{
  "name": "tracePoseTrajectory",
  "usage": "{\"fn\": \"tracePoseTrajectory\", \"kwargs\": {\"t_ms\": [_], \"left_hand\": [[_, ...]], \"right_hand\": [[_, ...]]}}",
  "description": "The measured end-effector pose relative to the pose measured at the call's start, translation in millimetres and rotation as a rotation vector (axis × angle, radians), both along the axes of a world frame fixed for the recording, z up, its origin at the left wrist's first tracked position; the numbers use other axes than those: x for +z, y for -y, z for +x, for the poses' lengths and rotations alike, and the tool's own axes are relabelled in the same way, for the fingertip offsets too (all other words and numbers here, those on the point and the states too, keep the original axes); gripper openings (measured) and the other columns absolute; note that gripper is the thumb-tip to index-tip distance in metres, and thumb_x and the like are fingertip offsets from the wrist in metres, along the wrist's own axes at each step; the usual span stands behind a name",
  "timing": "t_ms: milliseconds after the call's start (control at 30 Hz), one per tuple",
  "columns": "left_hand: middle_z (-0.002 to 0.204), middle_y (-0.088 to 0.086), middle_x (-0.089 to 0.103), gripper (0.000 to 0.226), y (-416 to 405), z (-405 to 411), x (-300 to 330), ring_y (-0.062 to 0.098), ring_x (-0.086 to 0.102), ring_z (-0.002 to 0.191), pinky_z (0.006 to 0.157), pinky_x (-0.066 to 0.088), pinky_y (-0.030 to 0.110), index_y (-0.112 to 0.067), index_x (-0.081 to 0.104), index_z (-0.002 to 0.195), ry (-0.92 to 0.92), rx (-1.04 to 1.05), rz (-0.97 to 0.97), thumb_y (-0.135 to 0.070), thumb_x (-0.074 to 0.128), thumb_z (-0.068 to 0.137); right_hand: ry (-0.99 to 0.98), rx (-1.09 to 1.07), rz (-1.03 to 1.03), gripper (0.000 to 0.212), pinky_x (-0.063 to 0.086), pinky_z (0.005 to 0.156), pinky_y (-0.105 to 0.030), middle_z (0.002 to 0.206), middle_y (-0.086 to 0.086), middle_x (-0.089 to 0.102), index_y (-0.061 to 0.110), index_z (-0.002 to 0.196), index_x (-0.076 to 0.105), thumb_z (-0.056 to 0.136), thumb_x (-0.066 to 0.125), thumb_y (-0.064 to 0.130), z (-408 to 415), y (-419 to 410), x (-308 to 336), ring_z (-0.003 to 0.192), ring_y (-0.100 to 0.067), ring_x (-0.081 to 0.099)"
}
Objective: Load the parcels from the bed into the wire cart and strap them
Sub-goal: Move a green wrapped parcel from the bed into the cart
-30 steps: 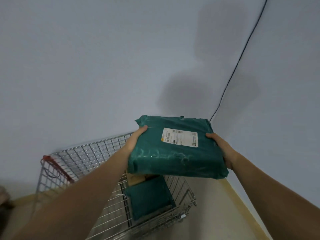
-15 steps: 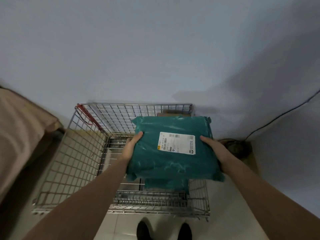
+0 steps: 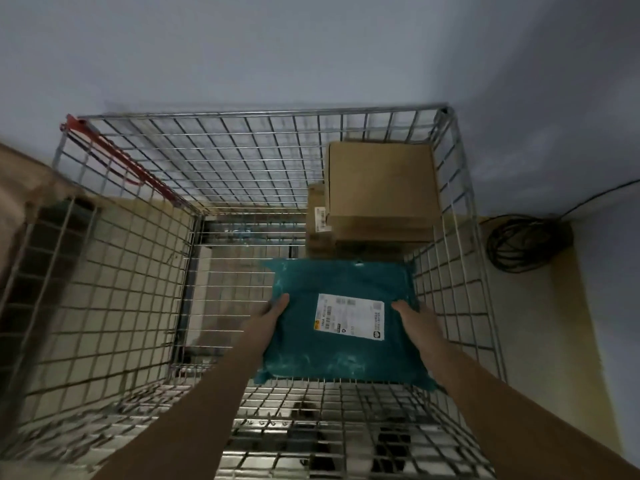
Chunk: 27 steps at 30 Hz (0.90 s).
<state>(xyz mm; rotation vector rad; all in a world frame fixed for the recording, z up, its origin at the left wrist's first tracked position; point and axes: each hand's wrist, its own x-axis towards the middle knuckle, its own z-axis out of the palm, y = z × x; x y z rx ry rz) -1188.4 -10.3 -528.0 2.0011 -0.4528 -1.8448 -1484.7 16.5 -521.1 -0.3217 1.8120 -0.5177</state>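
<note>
Both bare forearms reach up from the bottom edge of the frame toward its lower centre, converging slightly. The left hand [image 3: 273, 311] sits just left of centre, thumb on top, fingers hidden underneath what it grips. The right hand [image 3: 412, 315] sits just right of centre, level with the left, thumb likewise on top, gripping.

Both forearms are bare from the lower edge of the view up to the wrists, with no sleeve, watch, band or glove on either. The left hand [image 3: 273, 311] and the right hand [image 3: 410, 315] are bare as well, and no ring shows on the fingers in view. Dark footwear [image 3: 391, 445] shows dimly and blurred through the wire mesh near the bottom; its kind cannot be told.
</note>
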Motion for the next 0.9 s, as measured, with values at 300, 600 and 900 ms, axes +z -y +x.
{"fn": "tracePoseTrajectory", "kwargs": {"t_ms": [300,600,900], "left_hand": [[0.109,0.006,0.08,0.048,34,-39,-149,0.03,0.078,0.098,0.084,0.064,0.051,-0.02,0.066,0.131,-0.081,-0.02,-0.019,-0.048,0.074,0.092],[0.124,0.005,0.072,0.048,32,-51,-165,0.019,0.076,0.091,0.065,0.062,0.027,-0.023,0.049,0.15,0.095,-0.219,-0.083,-0.039,0.058,0.105],[0.137,0.006,0.065,0.056,76,-40,86,0.022,0.067,0.11,0.098,0.057,0.043,-0.024,0.054,0.146,0.535,-1.018,-0.38,-0.041,0.071,0.094]], "right_hand": [[-0.323,0.123,-0.103,0.059,0.051,0.071,-0.028,0.13,-0.011,0.065,0.02,0.141,0.048,0.089,0.072,0.038,-19,16,-135,0.088,-0.021,0.06],[-0.537,0.561,-0.011,0.086,0.051,0.102,-0.043,0.163,-0.017,0.018,0.015,0.163,0.012,0.098,0.063,0.038,-15,16,-149,0.136,-0.041,0.044],[-0.39,1.094,-0.189,0.049,0.049,0.071,-0.03,0.121,-0.009,0.063,0.014,0.146,0.048,0.101,0.059,0.029,6,87,74,0.086,-0.018,0.063]]}}
